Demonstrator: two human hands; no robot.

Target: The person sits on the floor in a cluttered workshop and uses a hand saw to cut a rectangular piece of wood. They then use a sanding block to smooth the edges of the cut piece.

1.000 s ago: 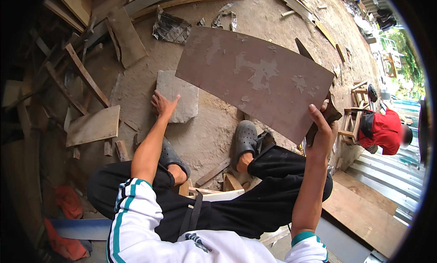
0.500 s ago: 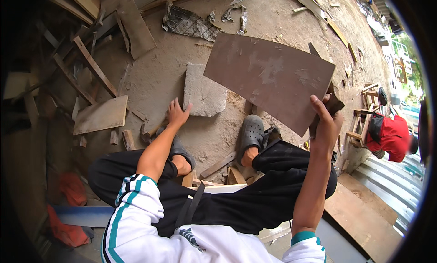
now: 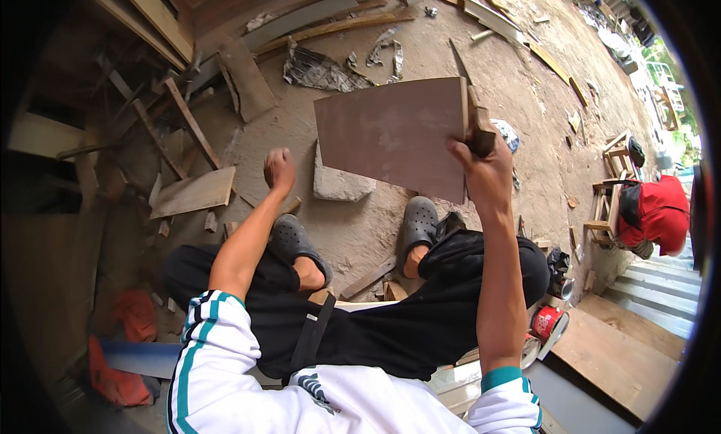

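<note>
My right hand grips a flat brown board by its right edge, thumb on its face. In the same grip is what looks like a handsaw, its dark wooden handle at my fingers and its narrow pointed blade sticking up past the board; the rest of the blade is hidden. My left hand hovers over the ground to the left, closed like a fist, with nothing visible in it. A rough pale stone block lies between my hands, partly covered by the board.
Near my feet in grey clogs lie wood offcuts. Scrap frames and a loose board are at left, crumpled sheeting ahead. Red tins stand by my right knee. A person in red is at far right.
My right hand has drawn the board and handle leftward, turning the board. My left hand has lifted away from beside the stone block, and its fingers have curled closed.
</note>
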